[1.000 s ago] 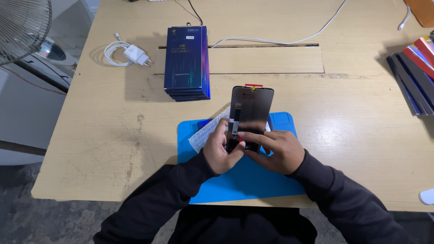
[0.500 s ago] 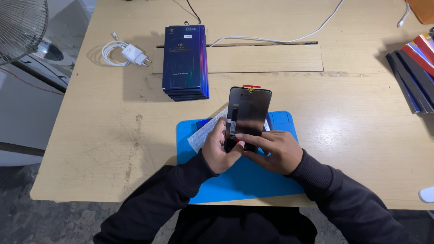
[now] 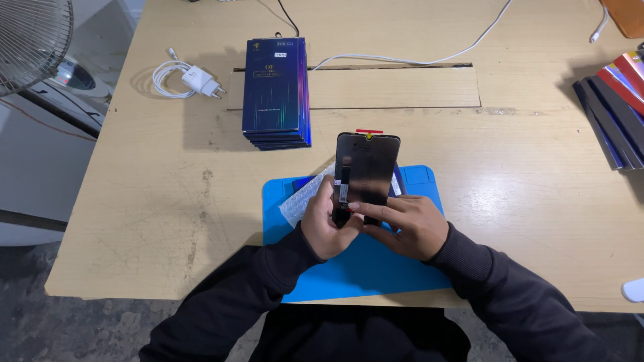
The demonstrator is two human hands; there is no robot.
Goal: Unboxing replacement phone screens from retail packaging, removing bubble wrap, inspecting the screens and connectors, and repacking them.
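Worked at the near edge of the wooden table [image 3: 537, 201], over the blue mat [image 3: 402, 268], which ran almost to that edge. Open tabletop lay to the left of the mat and to the right of it; ahead, a stack of dark blue boxes [image 3: 276, 90] stood well apart from my hands, with a white charger and coiled cable [image 3: 191, 79] further left near the table's far left corner. A fan [image 3: 30, 40] stood off the table at the left, and a fanned row of dark and red flat packs [image 3: 614, 110] lay at the right edge. I held a dark phone screen panel [image 3: 367, 171] tilted up off the mat, its lower end in both hands. My left hand [image 3: 329, 224] was closed around the panel's lower left edge, thumb across its face. My right hand [image 3: 406, 224] gripped the lower right side, fingers narrow, forefinger stretched flat across the panel to a small strip at its lower left. A piece of bubble wrap [image 3: 302, 198] lay on the mat just beside my left hand. Compared with half a second before, the panel and both hands sat in nearly the same place; I could tell no real change in grip.
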